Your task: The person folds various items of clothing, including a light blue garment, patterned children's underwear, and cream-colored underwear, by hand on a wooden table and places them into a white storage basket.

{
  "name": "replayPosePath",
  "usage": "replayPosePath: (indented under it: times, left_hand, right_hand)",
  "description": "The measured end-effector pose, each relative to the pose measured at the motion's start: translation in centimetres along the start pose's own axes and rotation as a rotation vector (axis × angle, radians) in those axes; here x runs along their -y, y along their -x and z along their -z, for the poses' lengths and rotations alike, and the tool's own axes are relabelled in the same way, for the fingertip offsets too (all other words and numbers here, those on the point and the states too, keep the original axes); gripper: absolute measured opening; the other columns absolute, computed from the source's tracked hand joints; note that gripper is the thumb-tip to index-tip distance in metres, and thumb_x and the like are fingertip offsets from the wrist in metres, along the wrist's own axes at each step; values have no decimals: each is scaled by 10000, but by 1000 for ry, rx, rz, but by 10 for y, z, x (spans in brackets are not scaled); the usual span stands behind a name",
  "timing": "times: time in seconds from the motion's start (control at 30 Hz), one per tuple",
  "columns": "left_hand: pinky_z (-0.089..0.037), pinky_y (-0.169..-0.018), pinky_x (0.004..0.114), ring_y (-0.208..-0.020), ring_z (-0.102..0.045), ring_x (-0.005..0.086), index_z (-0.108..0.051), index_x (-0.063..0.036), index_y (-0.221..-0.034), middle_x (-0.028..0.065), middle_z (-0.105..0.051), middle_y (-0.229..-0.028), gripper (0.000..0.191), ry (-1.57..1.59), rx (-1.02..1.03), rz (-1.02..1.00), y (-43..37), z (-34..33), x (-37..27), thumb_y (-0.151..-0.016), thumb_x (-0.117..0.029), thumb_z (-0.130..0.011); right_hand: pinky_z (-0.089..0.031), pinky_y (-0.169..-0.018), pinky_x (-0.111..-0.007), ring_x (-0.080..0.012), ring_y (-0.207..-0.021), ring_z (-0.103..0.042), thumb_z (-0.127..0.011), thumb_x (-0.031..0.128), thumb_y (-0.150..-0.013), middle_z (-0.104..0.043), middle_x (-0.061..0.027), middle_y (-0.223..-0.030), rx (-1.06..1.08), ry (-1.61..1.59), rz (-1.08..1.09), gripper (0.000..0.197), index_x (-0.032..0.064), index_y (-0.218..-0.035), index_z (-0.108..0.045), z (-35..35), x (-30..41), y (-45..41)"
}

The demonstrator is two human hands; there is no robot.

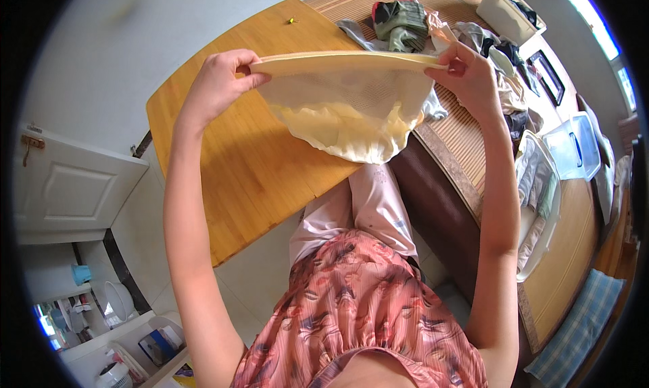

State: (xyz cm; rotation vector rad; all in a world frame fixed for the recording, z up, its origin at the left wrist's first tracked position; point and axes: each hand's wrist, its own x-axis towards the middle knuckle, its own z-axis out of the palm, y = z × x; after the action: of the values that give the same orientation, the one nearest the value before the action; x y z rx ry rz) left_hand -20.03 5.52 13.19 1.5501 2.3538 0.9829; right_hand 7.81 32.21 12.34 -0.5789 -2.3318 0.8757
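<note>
A pale yellow, partly sheer garment with an elastic waistband, like a pair of underpants, hangs stretched above the wooden table. My left hand pinches one end of its waistband between thumb and fingers. At the opposite end, my right hand grips the band in the same way. The band runs taut between both hands, and the gathered lower edge droops over the table's near right side.
Loose clothes lie heaped on a bed mat at the right. Rolled clothes fill a white bin, beside a clear plastic box. Another bin stands at the back. A small yellow-green object rests on the table.
</note>
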Motion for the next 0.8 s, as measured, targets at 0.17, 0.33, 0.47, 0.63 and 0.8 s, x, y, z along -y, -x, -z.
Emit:
replayPosePath:
  times: [0.17,0.33,0.47,0.63,0.8]
  left_hand:
    - [-439,-649,254,-693,-555,69,-625,-17,-806,-16,-591,-710,188,49,-41,4,39,26,-19,-859,-140,-758]
    - [-424,-698,216,-758,-515,41,-595,-60,-999,-52,-572,-833,139,622,-46,-31,49,40,-8,-871,-66,-648]
    - [-471,-863,259,-947,-594,101,-590,-39,-1153,21,-645,-1008,268,603,-96,183,28,12,43,-889,-38,-633]
    - [-525,-964,355,-1077,-653,225,-616,-51,-1216,94,-688,-1087,305,-19,-335,123,49,-57,66,-921,-104,-674]
    - [-524,-843,362,-939,-659,253,-664,-10,-1011,100,-680,-1006,183,58,140,97,105,-82,16,-945,-181,-669]
  right_hand:
    - [-507,-736,-211,-50,-854,-612,-760,-41,-824,-596,31,-929,126,-379,6,226,39,-918,-570,20,15,14]
    - [-499,-763,-208,-55,-903,-610,-754,54,-866,-586,24,-997,229,-568,11,239,49,-1040,-591,18,36,0]
    - [-504,-759,-209,-50,-902,-608,-743,64,-879,-597,27,-979,183,-471,-27,294,37,-1142,-613,-38,18,-34]
    - [-571,-804,-327,-212,-948,-675,-759,18,-820,-669,-93,-1075,3,27,191,396,42,-1189,-619,-105,-27,-18]
    - [-552,-835,-378,-270,-935,-680,-742,42,-837,-681,-110,-1036,322,-94,172,219,54,-1051,-696,-125,4,59]
